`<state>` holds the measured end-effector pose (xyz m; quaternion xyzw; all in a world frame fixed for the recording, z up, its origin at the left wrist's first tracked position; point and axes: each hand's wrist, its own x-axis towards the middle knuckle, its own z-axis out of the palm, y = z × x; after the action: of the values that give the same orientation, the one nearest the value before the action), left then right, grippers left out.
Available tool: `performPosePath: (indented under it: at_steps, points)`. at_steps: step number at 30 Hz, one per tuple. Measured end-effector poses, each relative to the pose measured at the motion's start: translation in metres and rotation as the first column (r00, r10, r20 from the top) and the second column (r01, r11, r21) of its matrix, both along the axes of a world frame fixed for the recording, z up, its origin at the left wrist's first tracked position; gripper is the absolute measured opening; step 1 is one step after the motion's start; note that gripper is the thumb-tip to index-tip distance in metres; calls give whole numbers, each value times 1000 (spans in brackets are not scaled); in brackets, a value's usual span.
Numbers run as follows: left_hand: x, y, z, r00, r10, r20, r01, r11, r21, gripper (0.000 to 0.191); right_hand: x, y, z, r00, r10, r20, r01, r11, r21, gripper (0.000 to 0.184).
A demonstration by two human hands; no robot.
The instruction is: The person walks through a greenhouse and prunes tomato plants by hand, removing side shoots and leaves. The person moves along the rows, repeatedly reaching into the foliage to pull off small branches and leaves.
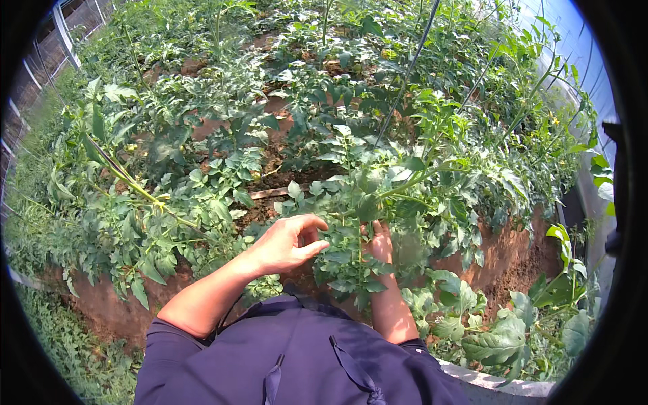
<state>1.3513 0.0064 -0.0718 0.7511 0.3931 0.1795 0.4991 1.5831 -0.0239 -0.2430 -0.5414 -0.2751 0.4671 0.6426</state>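
My left hand (pixel 292 242) hovers beside a tomato plant, its fingers curled and the thumb apart from them. Nothing shows between them. My right hand (pixel 380 246) reaches up into the foliage of the same plant, under a drooping leaf (pixel 368 207). Leaves partly cover its fingers, so whether they grip anything is hidden. Just above it, a thick green tomato stem (pixel 405 188) slants up to the right. Compound tomato leaves (pixel 349 260) hang between my two hands.
Dense tomato plants (pixel 314 86) fill the raised soil bed (pixel 486 253). A dark support line (pixel 410 71) rises through them. At left, a bare stem (pixel 152 200) leans across the leaves. Broad-leaved plants (pixel 498 339) grow at lower right by a pale curb (pixel 498 383). Plastic film (pixel 572 50) covers the right side.
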Motion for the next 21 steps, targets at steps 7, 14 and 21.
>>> performPosePath:
  at_steps: [7,14,21]
  points:
    - [50,55,-45,996,-75,52,71,994,86,35,-13,4,14,765,-14,-644,-108,983,-151,22]
    - [67,79,-83,975,-220,-32,219,924,313,33,-8,2,-17,450,237,-861,-168,969,179,24]
    - [58,98,-93,898,-439,-23,438,892,112,26,-24,-15,41,940,-34,-340,1,995,-96,21]
